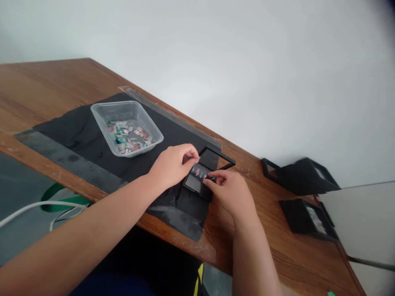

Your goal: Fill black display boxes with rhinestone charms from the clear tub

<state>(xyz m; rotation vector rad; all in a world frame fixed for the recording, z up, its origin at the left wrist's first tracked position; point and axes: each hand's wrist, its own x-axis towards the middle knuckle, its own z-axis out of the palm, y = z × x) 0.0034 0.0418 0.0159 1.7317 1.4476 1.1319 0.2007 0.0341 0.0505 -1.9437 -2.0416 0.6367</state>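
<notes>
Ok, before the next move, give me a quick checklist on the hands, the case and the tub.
1. Lid of the small black case open: ok, it stands tilted back.
2. Small pieces in the case: ok, a few show between the hands.
3. Left hand at the case: ok. Gripping a piece: cannot tell.
4. Right hand with fingertips at the pieces: ok. Firm hold: cannot tell.
5. Clear tub upright with its contents inside: ok, on the black sheet.

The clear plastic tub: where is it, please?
The clear plastic tub sits left of centre in the head view, on the black sheet, left of the left hand.
</notes>
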